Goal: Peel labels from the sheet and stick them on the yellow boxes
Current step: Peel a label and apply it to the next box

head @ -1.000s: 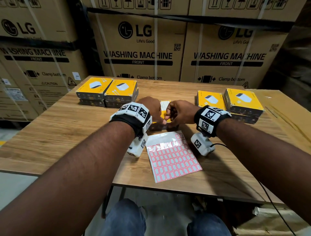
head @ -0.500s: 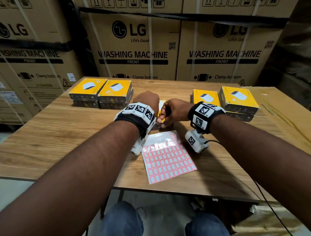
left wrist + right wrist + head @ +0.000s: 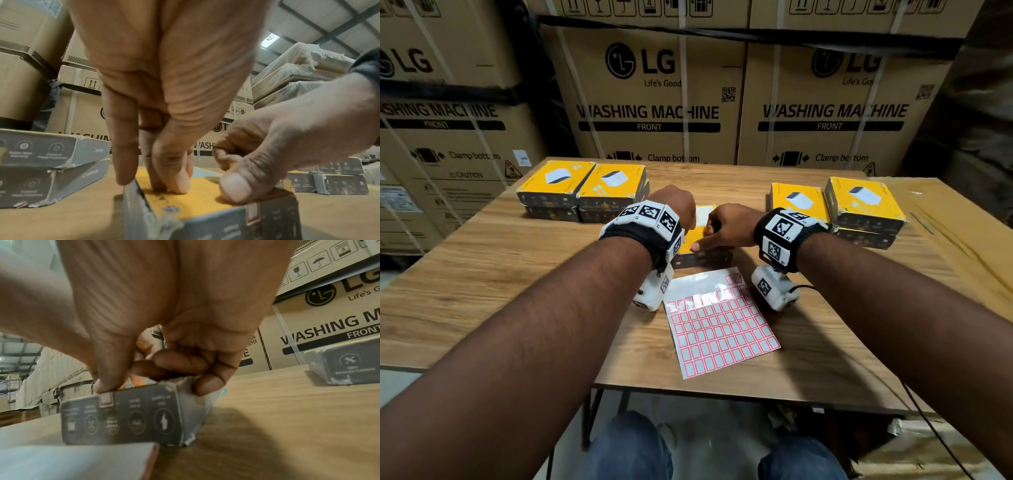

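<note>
A yellow-topped box [image 3: 697, 236] with grey sides lies at the table's middle, just beyond the label sheet [image 3: 719, 325]. My left hand [image 3: 678, 209] stands over its left part. In the left wrist view its straight fingertips [image 3: 180, 183] press down on the yellow top [image 3: 197, 199]. My right hand [image 3: 726, 226] is on the box's right front corner. Its thumb [image 3: 234, 188] presses a red-bordered label [image 3: 106, 400] that folds over the front edge, and its other fingers [image 3: 180, 365] curl over the corner.
Two stacks of yellow boxes [image 3: 582, 186] stand at the back left and two more stacks [image 3: 835, 205] at the back right. Large washing machine cartons [image 3: 654, 102] wall off the far side. The sheet's top rows are bare backing.
Both hands were pinched together just above the box. Now they have come down onto it, and the right thumb has stretched out to the front edge.
</note>
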